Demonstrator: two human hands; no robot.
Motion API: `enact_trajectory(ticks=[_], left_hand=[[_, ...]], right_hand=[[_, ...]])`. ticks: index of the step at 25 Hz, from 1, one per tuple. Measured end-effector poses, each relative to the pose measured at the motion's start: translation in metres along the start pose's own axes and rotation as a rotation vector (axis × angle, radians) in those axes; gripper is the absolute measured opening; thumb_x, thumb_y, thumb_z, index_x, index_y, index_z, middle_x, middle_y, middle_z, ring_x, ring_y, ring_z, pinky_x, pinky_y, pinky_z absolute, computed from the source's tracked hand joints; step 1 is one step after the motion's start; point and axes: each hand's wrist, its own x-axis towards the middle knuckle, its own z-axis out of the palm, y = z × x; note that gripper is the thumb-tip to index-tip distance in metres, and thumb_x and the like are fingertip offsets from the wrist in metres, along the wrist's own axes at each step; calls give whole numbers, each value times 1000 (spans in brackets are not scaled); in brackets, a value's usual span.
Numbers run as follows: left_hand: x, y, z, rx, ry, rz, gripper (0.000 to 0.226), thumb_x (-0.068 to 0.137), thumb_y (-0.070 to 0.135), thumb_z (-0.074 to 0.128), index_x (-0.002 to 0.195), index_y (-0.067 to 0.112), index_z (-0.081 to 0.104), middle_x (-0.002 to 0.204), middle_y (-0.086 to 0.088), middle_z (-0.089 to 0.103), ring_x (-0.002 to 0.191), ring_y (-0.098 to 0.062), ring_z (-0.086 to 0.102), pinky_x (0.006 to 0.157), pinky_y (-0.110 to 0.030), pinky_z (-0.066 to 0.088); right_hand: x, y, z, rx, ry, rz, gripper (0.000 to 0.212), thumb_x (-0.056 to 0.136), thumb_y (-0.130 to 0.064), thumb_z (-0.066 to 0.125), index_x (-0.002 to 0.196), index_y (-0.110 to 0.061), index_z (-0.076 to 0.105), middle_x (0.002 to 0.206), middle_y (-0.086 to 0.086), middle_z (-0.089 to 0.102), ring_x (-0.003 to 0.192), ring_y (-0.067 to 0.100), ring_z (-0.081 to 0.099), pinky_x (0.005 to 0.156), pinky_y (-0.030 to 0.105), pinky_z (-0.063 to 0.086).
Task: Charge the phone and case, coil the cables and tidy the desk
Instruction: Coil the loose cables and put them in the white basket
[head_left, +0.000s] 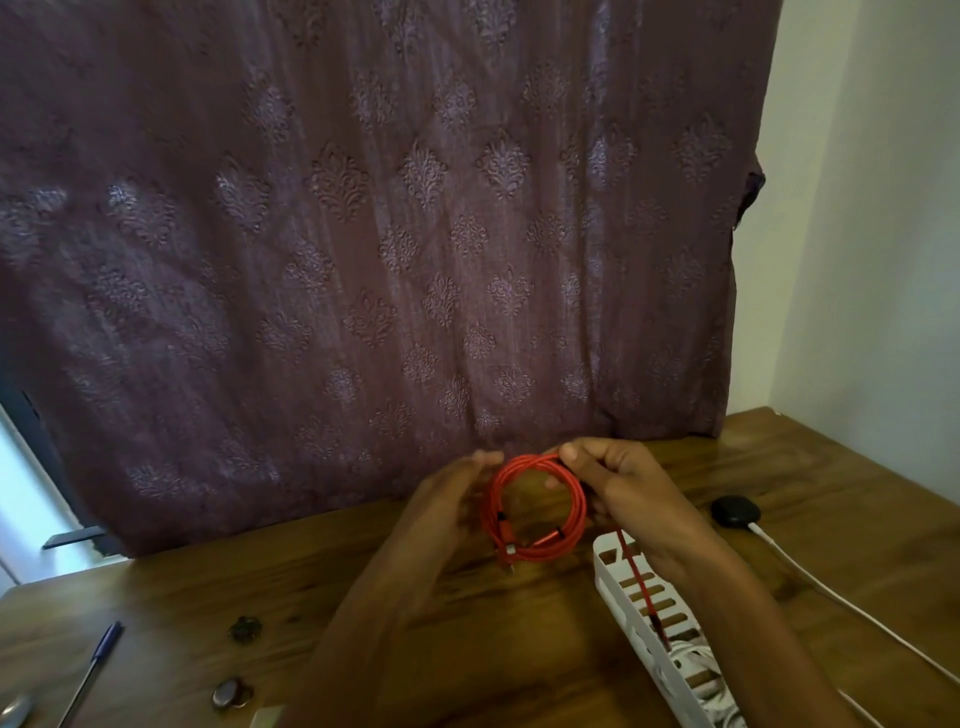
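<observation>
Seemingly braided red cable (535, 506), round coil, both hands' grip, wooden desk (467, 623)

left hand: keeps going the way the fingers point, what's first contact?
The left hand points up and right at the red cable coil, which it already touches; beyond that, the right hand gripping the coil's far side. Depth between the hands is unclear.

The wooden surface (467, 649) carries a white slotted tray (631, 597) at the right, set on a diagonal with white cable bundled in its near end. Just beyond the tray's far end lies a small black case (735, 512) with a white cable (831, 597) running from it toward the near right edge. At the near left lie a blue pen (98, 660), a dark round object (244, 630) and another small round object (228, 693), well apart from the tray.
</observation>
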Motion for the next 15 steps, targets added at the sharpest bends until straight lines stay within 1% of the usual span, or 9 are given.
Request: enact_trajectory(ticks=[2, 4, 5, 7, 9, 10, 12, 13, 15], left_hand=[[0, 9, 3, 213, -90, 131, 19, 91, 26, 49, 95, 20, 67, 77, 7, 73, 72, -5, 66, 71, -21, 51], [-3, 15, 11, 296, -161, 221, 15, 90, 18, 51, 85, 16, 65, 63, 8, 67, 56, -1, 58, 57, -14, 47], [-4, 16, 14, 314, -137, 246, 16, 91, 16, 50, 81, 17, 63, 56, 9, 62, 50, 1, 52, 52, -12, 43], [-5, 13, 17, 319, -45, 273, 20, 91, 18, 50, 75, 20, 62, 50, 11, 55, 45, 1, 46, 48, -12, 39], [-6, 9, 21, 265, 28, 281, 22, 91, 21, 51, 74, 21, 63, 50, 11, 52, 45, 1, 44, 48, -12, 39], [-6, 6, 25, 247, 63, 291, 21, 91, 22, 51, 74, 21, 64, 50, 11, 51, 46, 1, 45, 48, -11, 39], [-6, 1, 32, 239, 150, 338, 20, 91, 22, 52, 77, 22, 66, 49, 13, 53, 46, 3, 47, 49, -9, 38], [-6, -1, 35, 238, 199, 368, 19, 91, 21, 52, 78, 23, 66, 47, 15, 55, 47, 4, 49, 49, -8, 38], [-5, -5, 39, 241, 290, 409, 18, 91, 21, 53, 81, 23, 67, 46, 18, 57, 47, 6, 51, 50, -7, 38]], right_hand=[[0, -6, 0, -11, -56, -43, 23, 91, -19, 50, 89, -6, 69, 67, 3, 68, 60, 18, 58, 56, 23, 48], [1, -10, -2, -13, -11, -113, 15, 87, -17, 56, 85, -7, 67, 65, 3, 68, 55, 12, 60, 52, 19, 49], [4, -9, -4, -52, 56, -167, 12, 84, -17, 60, 82, -7, 67, 64, 3, 66, 54, 11, 59, 52, 19, 48], [8, -5, -7, -162, 173, -268, 6, 81, -14, 64, 81, -12, 69, 71, 0, 68, 64, 12, 63, 63, 22, 51], [9, 3, -6, -211, 218, -302, 12, 83, -12, 63, 83, -21, 71, 83, -3, 72, 80, 10, 67, 77, 26, 53], [8, 7, -4, -212, 243, -288, 15, 85, -14, 61, 83, -26, 71, 83, -4, 73, 82, 8, 68, 79, 27, 53], [0, 9, 6, -96, 285, -214, 24, 89, -27, 53, 73, -29, 71, 68, -8, 72, 70, 3, 67, 69, 22, 53], [-4, 10, 12, -6, 303, -159, 33, 89, -36, 46, 68, -25, 70, 60, -7, 69, 62, 2, 66, 63, 17, 52], [-12, 12, 20, 125, 313, -71, 40, 84, -44, 46, 78, -14, 72, 63, -1, 71, 64, 6, 67, 64, 17, 54]])
